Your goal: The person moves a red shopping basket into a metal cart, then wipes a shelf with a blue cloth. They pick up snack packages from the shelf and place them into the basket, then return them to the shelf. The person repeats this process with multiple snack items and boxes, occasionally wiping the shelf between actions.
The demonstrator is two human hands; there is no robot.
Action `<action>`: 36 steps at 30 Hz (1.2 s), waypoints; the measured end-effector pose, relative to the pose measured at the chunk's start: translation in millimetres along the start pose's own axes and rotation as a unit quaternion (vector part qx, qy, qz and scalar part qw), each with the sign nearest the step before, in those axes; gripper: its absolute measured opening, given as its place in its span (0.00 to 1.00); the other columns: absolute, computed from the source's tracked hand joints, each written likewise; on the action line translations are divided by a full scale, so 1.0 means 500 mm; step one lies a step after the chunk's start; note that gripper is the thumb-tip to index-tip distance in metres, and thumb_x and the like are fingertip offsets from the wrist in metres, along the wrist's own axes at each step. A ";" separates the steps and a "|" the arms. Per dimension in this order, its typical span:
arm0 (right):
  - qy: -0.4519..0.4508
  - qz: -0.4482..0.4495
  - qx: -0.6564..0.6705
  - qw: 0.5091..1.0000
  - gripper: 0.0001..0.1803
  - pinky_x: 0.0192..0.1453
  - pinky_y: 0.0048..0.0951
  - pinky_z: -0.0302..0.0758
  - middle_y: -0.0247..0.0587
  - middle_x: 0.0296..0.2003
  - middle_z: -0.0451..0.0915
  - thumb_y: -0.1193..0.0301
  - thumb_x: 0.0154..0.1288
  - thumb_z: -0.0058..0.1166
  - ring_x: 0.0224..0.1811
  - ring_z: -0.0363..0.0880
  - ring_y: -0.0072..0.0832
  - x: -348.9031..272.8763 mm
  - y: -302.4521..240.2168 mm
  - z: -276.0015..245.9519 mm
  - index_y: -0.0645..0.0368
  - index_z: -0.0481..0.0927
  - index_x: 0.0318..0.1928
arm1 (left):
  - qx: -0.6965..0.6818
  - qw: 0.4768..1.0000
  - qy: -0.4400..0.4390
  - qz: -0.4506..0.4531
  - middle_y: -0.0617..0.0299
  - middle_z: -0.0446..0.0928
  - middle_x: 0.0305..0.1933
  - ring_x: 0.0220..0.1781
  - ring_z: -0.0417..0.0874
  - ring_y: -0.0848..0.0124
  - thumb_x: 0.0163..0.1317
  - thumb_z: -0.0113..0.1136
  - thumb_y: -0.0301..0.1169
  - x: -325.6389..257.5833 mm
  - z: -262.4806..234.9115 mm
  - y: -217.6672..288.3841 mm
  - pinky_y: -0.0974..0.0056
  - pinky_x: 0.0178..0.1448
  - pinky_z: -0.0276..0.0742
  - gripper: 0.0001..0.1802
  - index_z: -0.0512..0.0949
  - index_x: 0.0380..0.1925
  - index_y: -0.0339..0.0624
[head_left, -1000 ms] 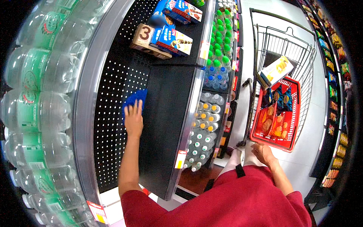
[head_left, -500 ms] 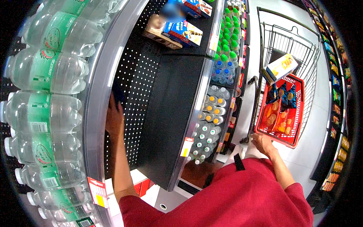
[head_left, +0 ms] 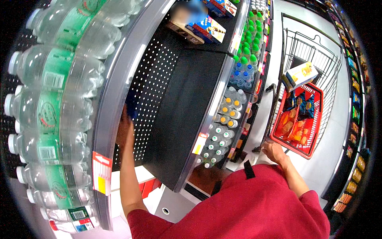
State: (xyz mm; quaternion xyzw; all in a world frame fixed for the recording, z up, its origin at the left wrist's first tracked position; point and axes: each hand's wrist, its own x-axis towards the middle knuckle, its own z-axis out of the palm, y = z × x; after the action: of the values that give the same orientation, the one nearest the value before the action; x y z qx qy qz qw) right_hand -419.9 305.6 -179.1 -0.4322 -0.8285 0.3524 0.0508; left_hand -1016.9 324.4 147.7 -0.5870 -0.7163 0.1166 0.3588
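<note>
My left hand (head_left: 126,129) reaches in under the shelf edge on the left, against the perforated black back panel (head_left: 154,75). Its fingers are mostly lost in shadow. A dark blue item (head_left: 131,108) shows at the fingertips; its kind and whether it is held are unclear. To the right, my right hand (head_left: 273,151) is curled closed at the near end of the shopping cart's handle (head_left: 271,88). Just beyond that hand, a red basket (head_left: 308,153) sits in the wire shopping cart (head_left: 332,75), holding orange and dark blue snack bags (head_left: 285,123).
Large clear bottles with green labels (head_left: 49,115) line the left shelf. Boxes (head_left: 209,30) stand on the shelf ahead. Small bottles with green caps (head_left: 247,47) and yellow caps (head_left: 227,110) fill the shelves beyond. A white-and-yellow box (head_left: 302,75) leans on the basket. Snack racks (head_left: 353,119) run along the right.
The view has shifted, so the shelves and cart appear slightly farther right. My left hand is still inside the shelf, a little lower in the picture. My right hand stays at the cart.
</note>
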 end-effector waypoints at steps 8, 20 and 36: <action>-0.032 0.008 0.010 0.999 0.13 0.51 0.48 0.80 0.53 0.43 0.83 0.68 0.67 0.59 0.47 0.83 0.52 0.001 -0.066 -0.032 0.61 0.81 0.48 | 0.077 0.997 0.005 -0.020 0.59 0.61 0.79 0.73 0.68 0.51 0.67 0.59 0.39 -0.067 0.024 -0.001 0.37 0.76 0.61 0.37 0.61 0.77 0.69; -0.059 -0.003 -0.022 0.998 0.13 0.50 0.47 0.82 0.52 0.43 0.84 0.68 0.66 0.59 0.47 0.84 0.50 0.018 -0.082 -0.023 0.59 0.83 0.48 | 0.053 0.989 -0.117 -0.073 0.58 0.66 0.76 0.64 0.75 0.52 0.68 0.55 0.38 -0.246 0.008 -0.058 0.43 0.75 0.64 0.35 0.62 0.76 0.72; -0.066 -0.021 0.002 0.998 0.12 0.47 0.49 0.80 0.53 0.42 0.84 0.66 0.68 0.53 0.46 0.83 0.54 0.000 -0.101 -0.019 0.57 0.83 0.46 | 0.109 0.992 -0.020 -0.055 0.60 0.71 0.70 0.64 0.73 0.59 0.61 0.65 0.34 -0.496 0.057 -0.071 0.46 0.73 0.64 0.36 0.71 0.71 0.66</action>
State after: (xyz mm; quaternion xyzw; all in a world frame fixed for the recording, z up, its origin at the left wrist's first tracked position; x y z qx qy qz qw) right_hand -450.7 291.8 -140.2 -0.3905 -0.8382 0.3807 0.0045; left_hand -1049.0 92.3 54.6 -0.5020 -0.7374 0.1859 0.4119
